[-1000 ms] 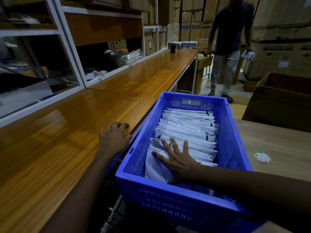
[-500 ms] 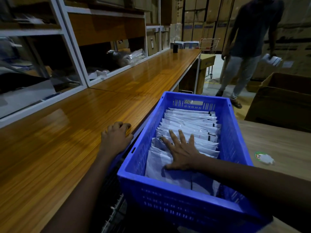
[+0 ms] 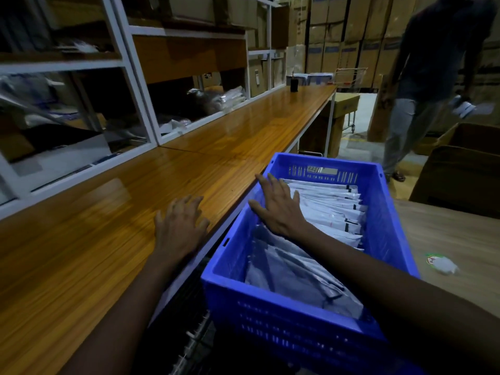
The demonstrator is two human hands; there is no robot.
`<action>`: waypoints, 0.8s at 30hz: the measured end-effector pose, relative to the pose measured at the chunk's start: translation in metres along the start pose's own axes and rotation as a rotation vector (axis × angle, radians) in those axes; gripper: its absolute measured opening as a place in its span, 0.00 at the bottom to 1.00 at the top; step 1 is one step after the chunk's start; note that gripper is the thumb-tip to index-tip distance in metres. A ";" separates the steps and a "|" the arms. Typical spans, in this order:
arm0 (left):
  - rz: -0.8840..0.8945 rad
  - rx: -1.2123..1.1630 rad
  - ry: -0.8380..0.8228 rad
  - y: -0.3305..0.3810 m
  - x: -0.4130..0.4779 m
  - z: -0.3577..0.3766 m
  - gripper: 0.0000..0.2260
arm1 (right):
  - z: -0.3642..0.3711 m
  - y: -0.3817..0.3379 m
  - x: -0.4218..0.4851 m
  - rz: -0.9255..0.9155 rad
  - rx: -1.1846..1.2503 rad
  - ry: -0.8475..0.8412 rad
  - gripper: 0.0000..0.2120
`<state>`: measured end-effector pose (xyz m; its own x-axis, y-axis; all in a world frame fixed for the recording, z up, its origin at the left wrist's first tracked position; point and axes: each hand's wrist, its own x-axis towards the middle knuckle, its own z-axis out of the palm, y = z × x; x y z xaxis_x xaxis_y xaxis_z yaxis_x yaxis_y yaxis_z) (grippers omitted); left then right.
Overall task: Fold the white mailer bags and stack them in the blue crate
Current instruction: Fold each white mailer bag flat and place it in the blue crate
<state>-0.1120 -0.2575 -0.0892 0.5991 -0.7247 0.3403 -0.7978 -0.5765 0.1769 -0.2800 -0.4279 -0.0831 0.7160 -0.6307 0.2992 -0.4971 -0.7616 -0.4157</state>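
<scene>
1. The left grip [image 3: 180, 228] lies palm down on the wooden tabletop [image 3: 94, 253] at lower centre of the frame. It is open and holds nothing, with its fingers loosely spread and slightly motion-blurred. Its bare forearm runs in from the bottom edge.
2. The right grip [image 3: 278, 209] is also open, with straight, splayed fingers. Its forearm crosses the blue crate [image 3: 284, 328] from the lower right. The palm is over the white mailer bags [image 3: 332, 209], and the fingertips reach the crate's left wall; I cannot tell whether it presses down.
3. The crate is rectangular slotted plastic, just right of the tabletop's edge. The bags stand in an overlapping row towards its far end, to the right of the right grip and beyond it. The nearer ones lie flatter in shadow under the forearm.
4. On the right, a paler tabletop [image 3: 460, 234] carries a crumpled white scrap [image 3: 441, 263].
5. Further right stands an open cardboard box [image 3: 460, 171].
6. White-framed shelves [image 3: 135, 77] fill the upper left.
7. At the upper right, another person [image 3: 422, 77] holds white items before stacked cartons [image 3: 338, 36].
</scene>
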 end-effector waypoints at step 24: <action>-0.859 0.422 0.305 -0.289 -0.275 -0.178 0.17 | 0.185 -0.443 -0.098 -0.836 0.284 -0.220 0.25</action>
<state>-0.0587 0.1755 -0.0694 0.8703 0.0930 0.4837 0.0215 -0.9882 0.1514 -0.0393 -0.0014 -0.0872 0.8810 0.1759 0.4393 0.3448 -0.8744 -0.3414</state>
